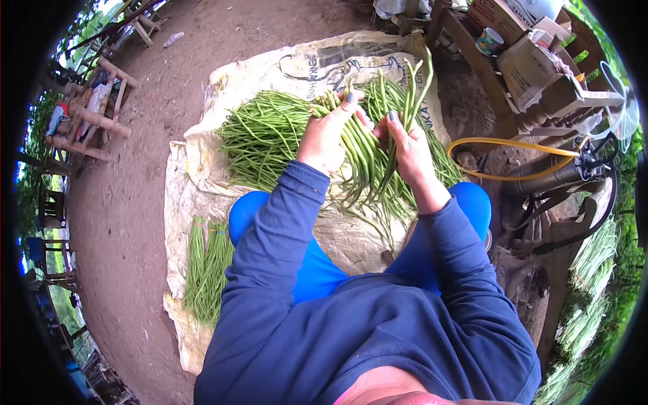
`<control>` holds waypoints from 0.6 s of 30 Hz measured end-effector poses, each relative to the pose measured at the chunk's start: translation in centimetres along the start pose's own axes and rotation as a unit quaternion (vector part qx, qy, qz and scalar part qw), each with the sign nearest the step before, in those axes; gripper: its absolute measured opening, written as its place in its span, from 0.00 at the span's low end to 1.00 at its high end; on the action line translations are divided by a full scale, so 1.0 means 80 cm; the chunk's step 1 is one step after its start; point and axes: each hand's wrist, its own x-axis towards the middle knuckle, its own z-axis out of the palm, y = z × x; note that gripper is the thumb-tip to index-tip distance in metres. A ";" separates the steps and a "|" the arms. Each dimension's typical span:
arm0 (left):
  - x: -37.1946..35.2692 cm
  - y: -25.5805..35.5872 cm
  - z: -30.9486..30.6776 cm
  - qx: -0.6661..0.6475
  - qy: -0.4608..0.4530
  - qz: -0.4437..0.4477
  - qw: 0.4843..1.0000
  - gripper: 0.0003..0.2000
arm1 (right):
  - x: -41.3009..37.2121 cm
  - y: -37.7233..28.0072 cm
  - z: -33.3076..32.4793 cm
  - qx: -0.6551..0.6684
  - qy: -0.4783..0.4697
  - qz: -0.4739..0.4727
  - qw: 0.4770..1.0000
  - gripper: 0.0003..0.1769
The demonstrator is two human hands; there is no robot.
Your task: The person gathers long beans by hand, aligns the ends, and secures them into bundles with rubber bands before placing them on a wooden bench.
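Note:
My left hand is closed around a bunch of long green beans, whose lengths hang down between my knees. Close beside it, my right hand pinches a few more long beans, their ends sticking up above my thumb. The fingers of both hands nearly meet at the bunch. Under and around them lies a large heap of long beans on a pale woven sack with dark print. A tied bundle of long beans rests on the sack to my left.
Brown dirt floor stretches along the left, with a wooden bench beyond it. On the right stand a wooden chair holding a cardboard box, a sprayer tank with a yellow hose, and a pile of pale green stalks.

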 end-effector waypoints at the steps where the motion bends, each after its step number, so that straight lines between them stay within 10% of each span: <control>1: 0.004 -0.007 -0.004 -0.037 -0.039 0.067 0.996 0.19 | 0.000 0.004 0.001 0.027 -0.022 -0.008 0.999 0.14; 10: -0.006 0.005 0.010 -0.035 0.071 -0.040 0.996 0.16 | -0.005 0.000 0.006 0.012 -0.069 0.080 0.994 0.13; 18: -0.001 0.000 -0.003 0.038 -0.049 -0.032 0.998 0.16 | -0.006 -0.003 -0.009 -0.105 -0.158 0.071 0.979 0.17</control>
